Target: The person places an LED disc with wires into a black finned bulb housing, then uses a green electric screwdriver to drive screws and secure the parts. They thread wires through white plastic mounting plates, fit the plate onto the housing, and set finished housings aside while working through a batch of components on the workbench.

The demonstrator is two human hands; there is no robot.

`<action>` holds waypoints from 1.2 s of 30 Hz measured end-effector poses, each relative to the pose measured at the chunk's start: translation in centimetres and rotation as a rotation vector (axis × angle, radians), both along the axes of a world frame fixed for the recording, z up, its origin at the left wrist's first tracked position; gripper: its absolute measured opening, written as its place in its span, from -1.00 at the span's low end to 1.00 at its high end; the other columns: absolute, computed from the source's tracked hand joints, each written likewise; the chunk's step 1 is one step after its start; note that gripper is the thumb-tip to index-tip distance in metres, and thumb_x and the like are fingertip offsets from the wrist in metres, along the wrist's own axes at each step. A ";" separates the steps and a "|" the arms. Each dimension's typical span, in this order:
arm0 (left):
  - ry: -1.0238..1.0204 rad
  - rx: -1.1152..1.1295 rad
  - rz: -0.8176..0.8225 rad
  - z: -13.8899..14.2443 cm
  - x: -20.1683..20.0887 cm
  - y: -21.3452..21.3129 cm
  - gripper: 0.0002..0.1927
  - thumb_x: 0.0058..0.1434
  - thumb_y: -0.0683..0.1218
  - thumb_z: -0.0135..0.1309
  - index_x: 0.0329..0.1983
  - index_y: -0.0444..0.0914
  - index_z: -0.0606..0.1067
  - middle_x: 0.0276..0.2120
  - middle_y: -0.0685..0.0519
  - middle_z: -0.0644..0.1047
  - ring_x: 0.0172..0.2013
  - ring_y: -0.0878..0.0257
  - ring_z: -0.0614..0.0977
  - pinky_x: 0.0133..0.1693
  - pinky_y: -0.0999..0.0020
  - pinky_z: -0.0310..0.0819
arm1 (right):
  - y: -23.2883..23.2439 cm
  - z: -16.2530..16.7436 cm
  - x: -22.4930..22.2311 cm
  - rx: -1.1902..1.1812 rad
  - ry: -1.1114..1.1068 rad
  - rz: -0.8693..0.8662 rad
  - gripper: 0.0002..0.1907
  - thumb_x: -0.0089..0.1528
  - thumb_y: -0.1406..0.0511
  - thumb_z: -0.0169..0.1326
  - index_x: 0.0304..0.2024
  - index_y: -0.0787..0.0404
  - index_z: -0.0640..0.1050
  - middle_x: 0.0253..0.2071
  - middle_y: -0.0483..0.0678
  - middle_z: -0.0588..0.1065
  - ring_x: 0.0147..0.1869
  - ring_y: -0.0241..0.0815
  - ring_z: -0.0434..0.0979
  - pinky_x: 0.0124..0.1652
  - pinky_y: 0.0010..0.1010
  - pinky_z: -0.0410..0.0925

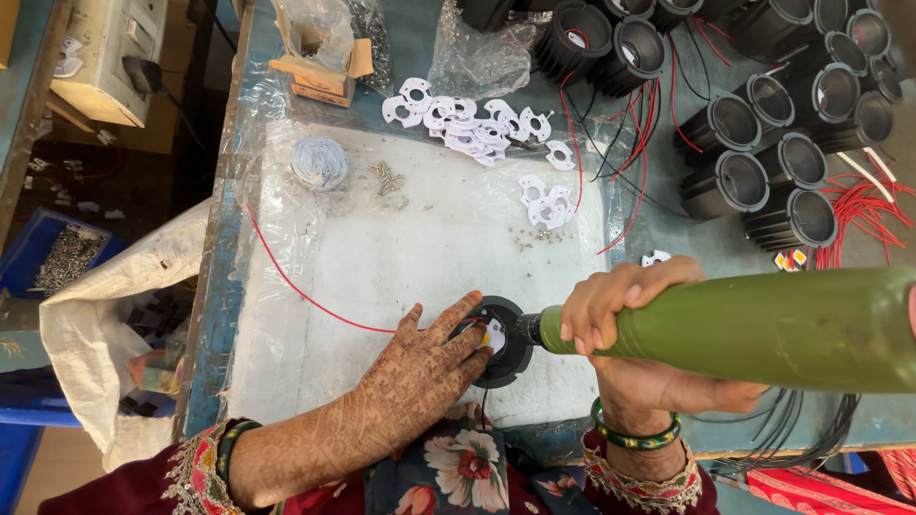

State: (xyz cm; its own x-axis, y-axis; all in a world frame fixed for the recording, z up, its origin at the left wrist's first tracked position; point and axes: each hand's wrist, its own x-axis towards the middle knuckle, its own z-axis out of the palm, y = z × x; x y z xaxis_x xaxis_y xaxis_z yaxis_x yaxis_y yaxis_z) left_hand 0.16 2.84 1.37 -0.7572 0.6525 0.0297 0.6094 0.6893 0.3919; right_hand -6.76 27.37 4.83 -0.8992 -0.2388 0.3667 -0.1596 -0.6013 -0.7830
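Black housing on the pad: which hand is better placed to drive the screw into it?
Right. The right hand grips the green electric screwdriver, its tip at the black housing. The left hand lies flat, fingers steadying the housing's rim.

There is a single view, from a camera worn on the person's head, looking almost straight down at the counter. It sits close above the work, so the white mat fills the middle of the picture. The left hand enters from 7 o'clock and the right hand from 5 o'clock, both large and near the lens. The far edge of the counter runs toward 12 o'clock, the floor shows at 9 o'clock, and black housings crowd 2 o'clock.
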 end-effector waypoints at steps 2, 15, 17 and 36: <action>-0.002 0.001 -0.002 0.1 0.0 0.0 -0.36 -0.02 0.04 0.23 0.16 -0.22 0.47 0.25 -0.06 0.37 0.48 -0.11 0.03 0.10 -0.48 0.22 | 0.0 0.1 0.0 0.000 -0.004 0.008 0.00 -0.06 -0.44 0.09 -0.15 0.33 0.35 -0.47 0.15 0.36 -0.53 -0.04 0.34 -0.53 -0.18 0.32; 0.006 0.005 -0.002 -0.2 0.0 0.0 -0.36 -0.01 0.05 0.26 0.16 -0.22 0.48 0.25 -0.06 0.37 0.43 -0.08 0.04 0.11 -0.48 0.22 | -0.3 0.0 -0.2 0.005 0.015 0.009 -0.02 -0.04 -0.42 0.10 -0.14 0.32 0.36 -0.50 0.12 0.39 -0.51 -0.04 0.35 -0.47 -0.15 0.33; -0.014 0.004 -0.001 -0.1 -0.1 0.1 -0.34 -0.03 0.09 0.28 0.15 -0.22 0.48 0.24 -0.05 0.38 0.47 -0.10 0.03 0.11 -0.48 0.22 | -0.5 -0.2 -0.1 0.023 -0.004 0.000 -0.02 -0.05 -0.43 0.10 -0.15 0.32 0.35 -0.51 0.12 0.38 -0.52 -0.03 0.35 -0.48 -0.15 0.33; 0.111 0.069 0.048 -0.1 -0.3 0.7 -0.62 0.10 -0.07 0.09 -0.01 -0.26 0.56 0.04 -0.04 0.47 0.41 -0.04 0.18 0.04 -0.49 0.33 | 0.1 -0.8 -1.3 0.053 -0.049 0.139 0.00 -0.08 -0.42 0.16 -0.13 0.32 0.36 -0.43 0.17 0.37 -0.44 0.00 0.31 -0.49 -0.18 0.32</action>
State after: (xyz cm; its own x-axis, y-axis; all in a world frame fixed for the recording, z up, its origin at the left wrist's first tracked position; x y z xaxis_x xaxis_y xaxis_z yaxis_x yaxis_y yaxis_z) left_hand -0.18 3.55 1.28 -0.7769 0.6095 0.1580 0.6187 0.6924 0.3712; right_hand -8.09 27.48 3.99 -0.8724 -0.3804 0.3071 -0.0387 -0.5725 -0.8190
